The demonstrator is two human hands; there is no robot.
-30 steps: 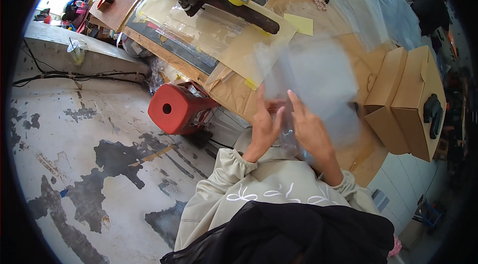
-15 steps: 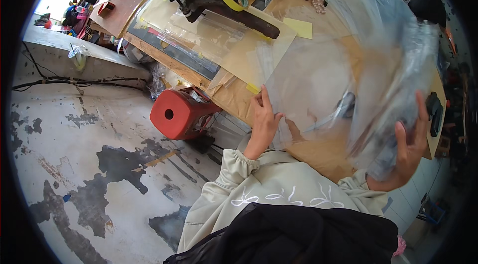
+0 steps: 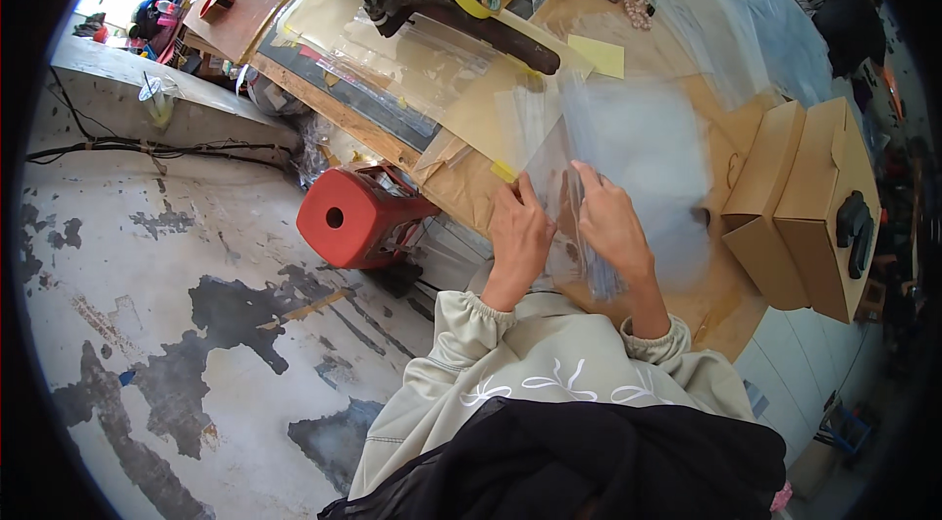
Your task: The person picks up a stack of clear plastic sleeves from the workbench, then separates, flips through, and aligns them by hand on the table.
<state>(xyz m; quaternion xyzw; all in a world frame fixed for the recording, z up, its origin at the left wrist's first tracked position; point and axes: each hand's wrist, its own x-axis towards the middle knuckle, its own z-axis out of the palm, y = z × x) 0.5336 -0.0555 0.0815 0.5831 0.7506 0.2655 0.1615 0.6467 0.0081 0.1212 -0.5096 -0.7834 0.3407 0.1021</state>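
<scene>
Left hand (image 3: pixel 521 237) resting at left edge of clear plastic sheets (image 3: pixel 667 152), right hand (image 3: pixel 613 228) touching bunched strip (image 3: pixel 579 132); hands sitting slightly apart, cannot tell whether gripping.

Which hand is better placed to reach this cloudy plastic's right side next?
Probably your right hand: it is nearer that side of the cloudy plastic; your left hand sits farther left.
</scene>
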